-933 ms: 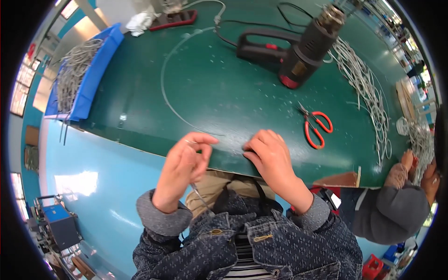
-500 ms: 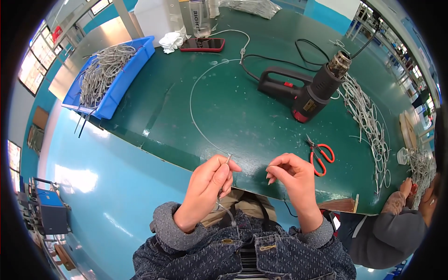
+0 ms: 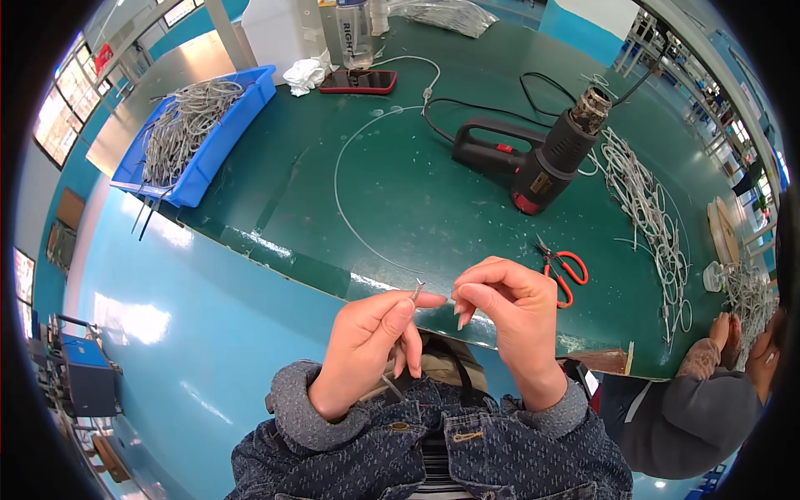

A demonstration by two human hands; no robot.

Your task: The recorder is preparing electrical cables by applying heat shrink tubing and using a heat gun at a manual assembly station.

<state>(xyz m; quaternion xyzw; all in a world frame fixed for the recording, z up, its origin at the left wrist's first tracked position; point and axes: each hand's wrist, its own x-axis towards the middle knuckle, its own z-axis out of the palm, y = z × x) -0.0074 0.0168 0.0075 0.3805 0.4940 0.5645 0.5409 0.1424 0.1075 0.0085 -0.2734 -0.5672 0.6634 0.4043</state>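
Observation:
Just past the table's front edge, my left hand [image 3: 360, 354] pinches a thin grey cable [image 3: 418, 288] between thumb and index finger. Its short end sticks up and splits into fine strands; more of it hangs below the palm. Close by on the right, my right hand [image 3: 518, 321] is raised with thumb and fingertips drawn together. Whatever they may hold is too small or hidden to make out. Beyond both hands, a long pale cable [image 3: 337, 185] curves across the green table [image 3: 400, 192]. Red-handled cutters [image 3: 569, 265] lie right of my right hand, jaws slightly apart.
A black heat gun [image 3: 546, 167] rests on the table, its cord trailing behind. At left stands a blue tray [image 3: 215, 150] of cables. A phone [image 3: 358, 82], crumpled tissue [image 3: 305, 76] and bottle [image 3: 356, 37] sit at the back. Cable bundles [image 3: 642, 200] lie right, near a co-worker's arm [image 3: 702, 354].
My right hand has come left and slightly up, nearer my left fingertips. The cable end in my left hand now shows split strands standing up. The view has shifted slightly.

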